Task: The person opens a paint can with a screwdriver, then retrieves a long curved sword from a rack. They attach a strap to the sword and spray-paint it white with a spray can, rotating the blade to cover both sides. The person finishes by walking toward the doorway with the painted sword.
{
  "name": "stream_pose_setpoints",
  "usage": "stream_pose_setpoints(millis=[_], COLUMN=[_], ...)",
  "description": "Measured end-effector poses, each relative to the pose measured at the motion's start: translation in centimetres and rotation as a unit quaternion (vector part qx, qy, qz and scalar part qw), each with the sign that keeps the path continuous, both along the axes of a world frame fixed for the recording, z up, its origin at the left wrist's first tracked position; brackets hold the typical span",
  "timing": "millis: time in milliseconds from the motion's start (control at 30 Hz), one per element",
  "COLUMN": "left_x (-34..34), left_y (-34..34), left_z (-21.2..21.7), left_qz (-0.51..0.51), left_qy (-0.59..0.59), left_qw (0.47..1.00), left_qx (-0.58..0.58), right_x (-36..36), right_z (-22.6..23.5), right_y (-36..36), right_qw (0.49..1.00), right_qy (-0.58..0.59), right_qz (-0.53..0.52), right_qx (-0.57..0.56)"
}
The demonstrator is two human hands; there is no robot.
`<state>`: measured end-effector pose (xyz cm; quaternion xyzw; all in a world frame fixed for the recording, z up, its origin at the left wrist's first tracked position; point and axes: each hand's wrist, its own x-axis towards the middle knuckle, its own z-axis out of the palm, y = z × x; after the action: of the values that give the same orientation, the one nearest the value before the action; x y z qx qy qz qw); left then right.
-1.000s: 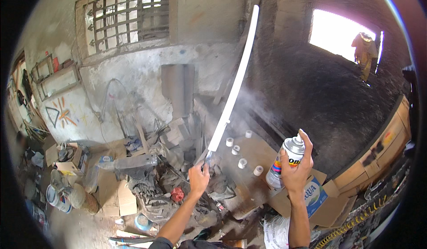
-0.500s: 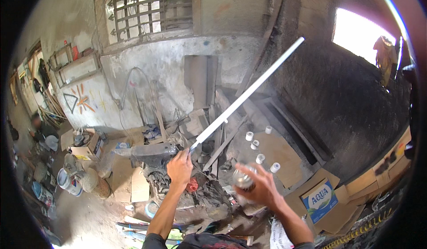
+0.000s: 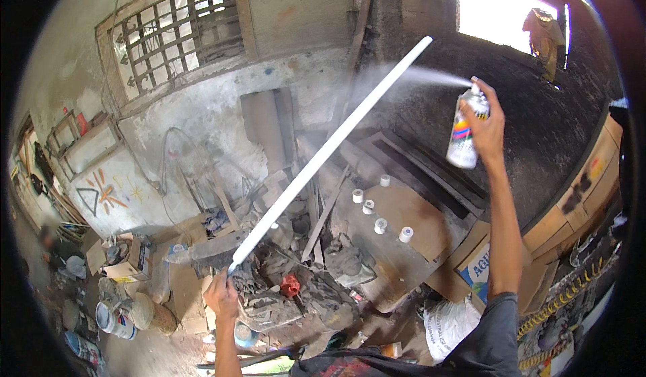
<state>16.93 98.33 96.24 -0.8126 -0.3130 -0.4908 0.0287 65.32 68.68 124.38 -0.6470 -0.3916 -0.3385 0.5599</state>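
My left hand (image 3: 221,297) grips the lower end of a long white tube (image 3: 330,149), which slants up and away to the right. In my right hand (image 3: 489,124) is a spray can (image 3: 462,141), white with coloured stripes, held upright right of the tube. The index finger presses its nozzle. A pale mist (image 3: 431,76) shoots leftward from the nozzle onto the upper part of the tube. What exactly the left fingers wrap at the tube's thin end is partly hidden.
Several small white cylinders (image 3: 380,225) stand on a cardboard-covered surface (image 3: 417,222) ahead. Dark rags and a red object (image 3: 290,285) lie in the middle. An open carton (image 3: 128,259) and buckets (image 3: 114,321) stand at left. A cardboard box (image 3: 471,269) and yellow coiled hose (image 3: 562,313) are at right.
My right hand has risen up and to the right with the can, and mist now sprays from it. My left hand has moved left and down with the tube. The view has shifted.
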Motion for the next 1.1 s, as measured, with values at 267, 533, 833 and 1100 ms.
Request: stream_pose_setpoints(millis=[267,533,833,1100], left_x=[-5.1,2.4,15.6,25.9], left_y=[2.6,5.3,5.6,6.0], left_z=[-2.0,2.7,8.2,6.9], left_qz=[0.034,0.058,0.006,-0.003], left_qy=[0.023,-0.063,-0.109,-0.187], left_qw=[0.999,0.987,0.966,0.931], left_qx=[0.002,-0.135,-0.236,-0.313], right_x=[2.6,-7.2,-15.2,-22.5], right_z=[5.7,-2.1,-10.5,-12.4], right_y=[-2.9,2.9,8.4,9.6], right_qw=[0.985,0.997,0.981,0.951], right_qy=[0.027,-0.024,-0.110,-0.117], right_qz=[-0.159,0.010,0.074,0.082], right_qx=[0.060,-0.076,-0.143,-0.274])
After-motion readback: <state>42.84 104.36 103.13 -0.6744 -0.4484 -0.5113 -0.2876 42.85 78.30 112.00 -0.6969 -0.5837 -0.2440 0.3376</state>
